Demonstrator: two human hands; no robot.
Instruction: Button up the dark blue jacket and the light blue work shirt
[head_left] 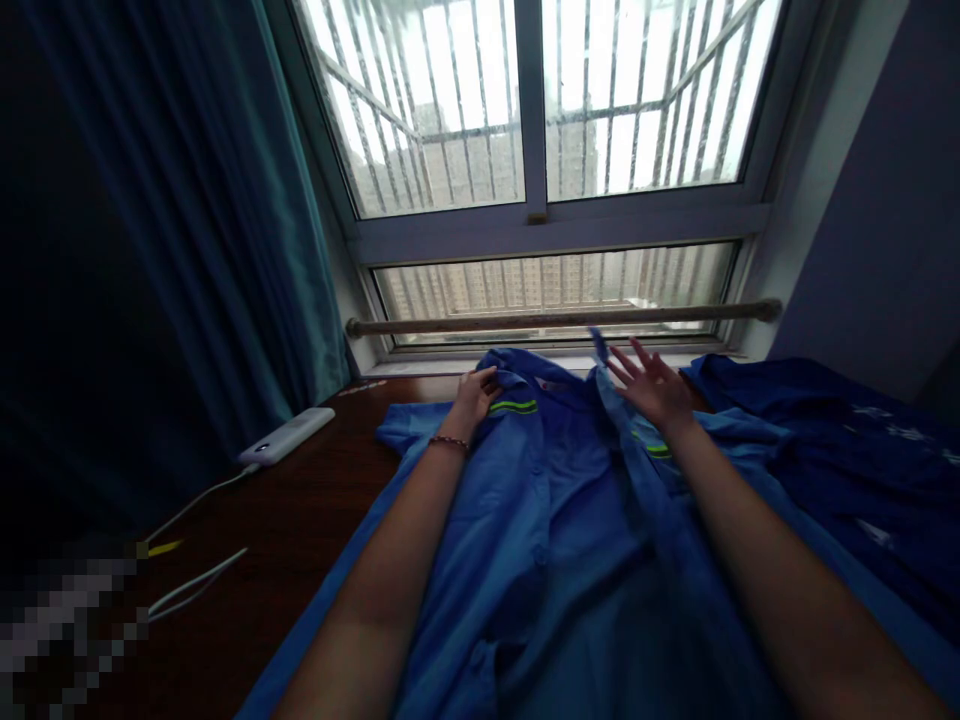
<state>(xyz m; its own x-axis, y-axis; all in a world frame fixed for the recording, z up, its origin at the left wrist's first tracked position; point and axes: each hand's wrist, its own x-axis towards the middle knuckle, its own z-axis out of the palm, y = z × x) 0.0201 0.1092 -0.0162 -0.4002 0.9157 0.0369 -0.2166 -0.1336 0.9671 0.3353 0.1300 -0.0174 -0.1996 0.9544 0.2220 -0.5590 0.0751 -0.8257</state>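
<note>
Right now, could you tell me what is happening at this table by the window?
A person has a blue shirt spread on a dark wooden table. The left hand rests at the collar, fingers curled; whether it grips is unclear. The right hand is open, fingers spread, by the other shoulder. A darker blue garment lies to the right, a white power bank to the left.

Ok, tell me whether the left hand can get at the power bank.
Probably yes. The left hand is at the shirt collar, and only bare table lies between it and the power bank off to its left.
</note>
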